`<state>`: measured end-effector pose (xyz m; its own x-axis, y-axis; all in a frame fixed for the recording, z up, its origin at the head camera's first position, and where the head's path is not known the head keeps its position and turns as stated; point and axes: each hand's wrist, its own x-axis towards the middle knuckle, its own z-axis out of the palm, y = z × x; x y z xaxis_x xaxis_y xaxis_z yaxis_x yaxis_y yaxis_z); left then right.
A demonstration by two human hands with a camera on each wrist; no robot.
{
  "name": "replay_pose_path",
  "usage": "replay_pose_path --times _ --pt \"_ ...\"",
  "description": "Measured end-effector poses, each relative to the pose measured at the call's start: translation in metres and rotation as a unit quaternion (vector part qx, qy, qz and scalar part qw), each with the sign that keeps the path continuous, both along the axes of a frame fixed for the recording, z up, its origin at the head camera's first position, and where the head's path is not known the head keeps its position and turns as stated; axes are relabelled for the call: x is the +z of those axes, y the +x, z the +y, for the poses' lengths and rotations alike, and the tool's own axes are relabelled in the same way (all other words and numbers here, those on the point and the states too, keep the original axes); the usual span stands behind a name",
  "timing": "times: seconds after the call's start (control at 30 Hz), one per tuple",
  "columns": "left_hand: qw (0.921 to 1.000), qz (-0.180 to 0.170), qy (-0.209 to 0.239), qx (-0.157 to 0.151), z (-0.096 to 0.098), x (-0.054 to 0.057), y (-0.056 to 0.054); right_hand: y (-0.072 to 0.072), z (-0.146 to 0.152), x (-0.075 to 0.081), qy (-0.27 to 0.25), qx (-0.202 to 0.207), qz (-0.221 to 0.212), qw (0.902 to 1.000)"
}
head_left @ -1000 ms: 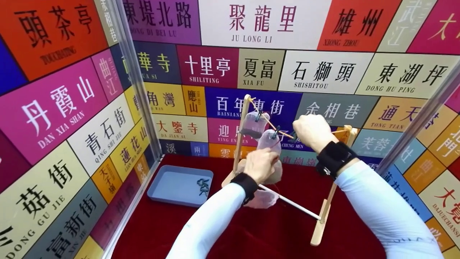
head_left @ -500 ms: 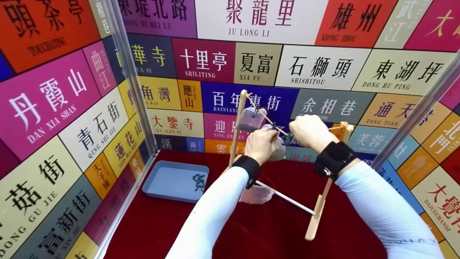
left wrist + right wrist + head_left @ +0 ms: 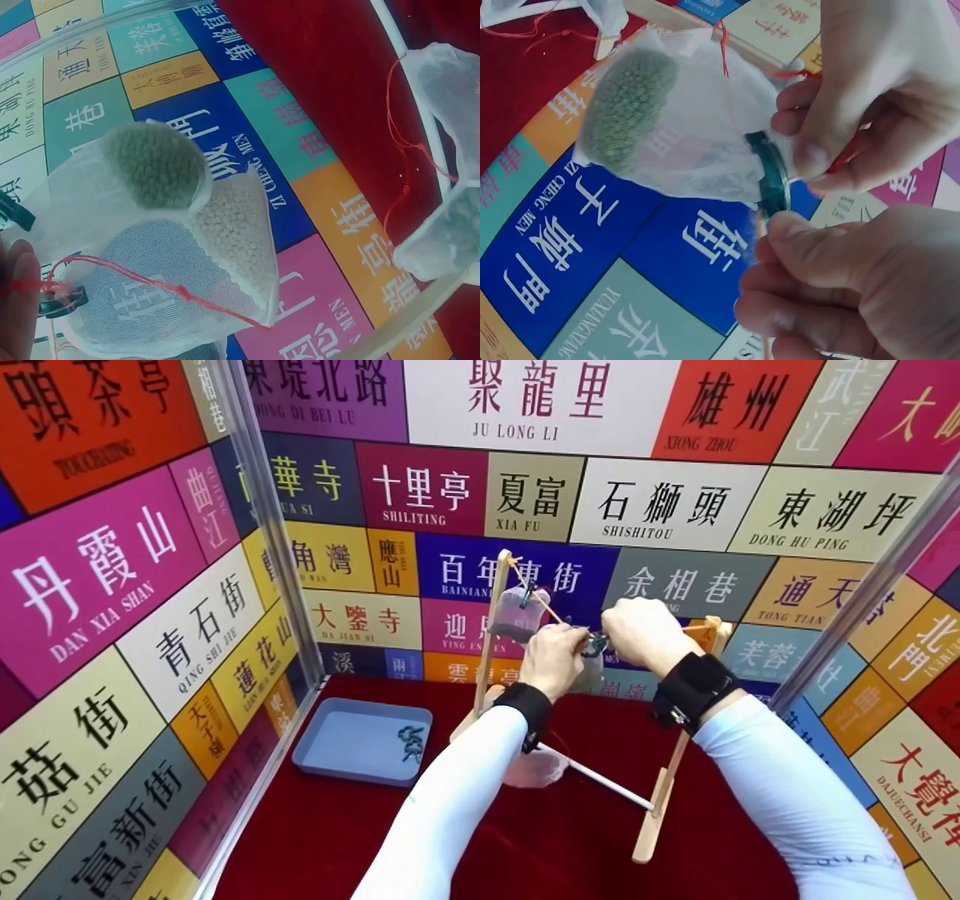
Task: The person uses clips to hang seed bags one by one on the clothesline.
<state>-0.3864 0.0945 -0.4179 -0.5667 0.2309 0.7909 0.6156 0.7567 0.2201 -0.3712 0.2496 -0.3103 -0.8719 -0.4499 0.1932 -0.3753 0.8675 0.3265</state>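
My left hand (image 3: 553,661) and right hand (image 3: 643,636) pinch the green clip (image 3: 772,171); the mesh drawstring bag (image 3: 703,135) hangs there, beside the orange cord (image 3: 545,605). It's likely light, limp, best gripped near its neck.

Red cloth (image 3: 570,832) — blue tray (image 3: 341,740), wooden stand (image 3: 652,825) on it.

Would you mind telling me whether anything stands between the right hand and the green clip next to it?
Nothing visible does: the right hand has its thumb at the green clip, and the mesh bag extends away from that hand.
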Motion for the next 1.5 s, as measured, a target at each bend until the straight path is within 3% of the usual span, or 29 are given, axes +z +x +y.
replay_pose_path --times 0.27,0.4,0.53,0.73,0.9,1.07,1.27,1.5 --pt "0.9997 -0.003 0.01 -0.02 -0.002 0.002 -0.001 0.003 0.005 -0.001 -0.045 0.008 -0.041 0.9981" --pt "1.0 0.008 0.001 -0.004 -0.002 0.002 0.0 0.005 0.003 -0.005 -0.04 0.006 -0.042 0.9983" --pt "0.9998 0.009 -0.014 0.007 -0.004 0.002 0.0 0.009 0.004 -0.012 -0.065 0.005 -0.029 0.9975" --pt "0.9996 -0.004 -0.03 -0.002 -0.011 0.002 0.003 0.015 0.011 -0.027 -0.122 0.007 0.017 0.9924" --pt "0.9984 -0.024 -0.048 -0.02 -0.016 0.001 0.006 0.019 0.017 -0.041 -0.148 0.015 0.055 0.9874" --pt "0.9952 -0.059 -0.057 -0.054 -0.026 0.002 0.011 0.024 0.024 -0.056 -0.159 0.002 0.057 0.9857" --pt "0.9922 -0.113 -0.02 -0.049 -0.063 -0.006 0.007 0.033 0.031 -0.071 -0.175 -0.018 0.018 0.9842" --pt "0.9873 -0.157 0.026 0.001 -0.133 -0.041 -0.003 0.04 0.034 -0.092 -0.189 -0.021 -0.026 0.9814"
